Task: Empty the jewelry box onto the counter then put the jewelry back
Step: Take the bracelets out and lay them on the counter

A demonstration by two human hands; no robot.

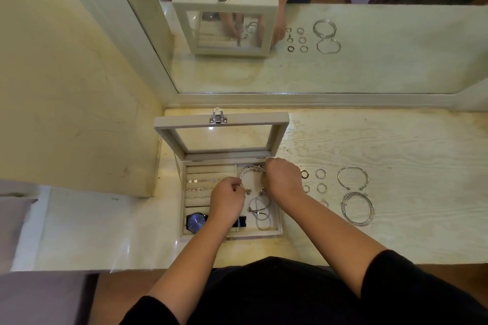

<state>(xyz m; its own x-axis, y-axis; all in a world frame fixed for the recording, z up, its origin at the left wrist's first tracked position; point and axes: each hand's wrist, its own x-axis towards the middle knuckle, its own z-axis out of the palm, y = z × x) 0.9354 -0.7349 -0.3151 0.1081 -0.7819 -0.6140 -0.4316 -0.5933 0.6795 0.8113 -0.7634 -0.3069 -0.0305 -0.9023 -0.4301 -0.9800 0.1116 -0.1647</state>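
Black sleeves end at the forearms, and both arms reach over the near edge of the counter (396, 153) into the open box (276, 233). A watch (196, 221) lies in the near left compartment, partly under the left wrist. Thin bangles (261, 215) lie in the near right compartment.

The left hand (228, 199) is curled, and its fingertips pinch the left side of the cuff (249, 169). The right hand (284, 179) is curled over the cuff's right side. It probably grasps that side, but its fingertips are hidden under the knuckles.

The cuff sits in the far right compartment, between the two hands. Its arc points toward the lid (163, 126) and its open, ball-tipped ends point toward the person. Its span runs left to right.

Small rings (202, 181) sit in the padded rolls of the left compartment.

Pieces on the counter lie to the right of the box: loose rings (320, 174) just beside it, then a loose cuff (352, 178) and a bangle stack (357, 208) farther out. The right hand is nearer to them, so any transfer between box and counter favours that hand.

Beyond the raised lid stands a mirror (369, 66).
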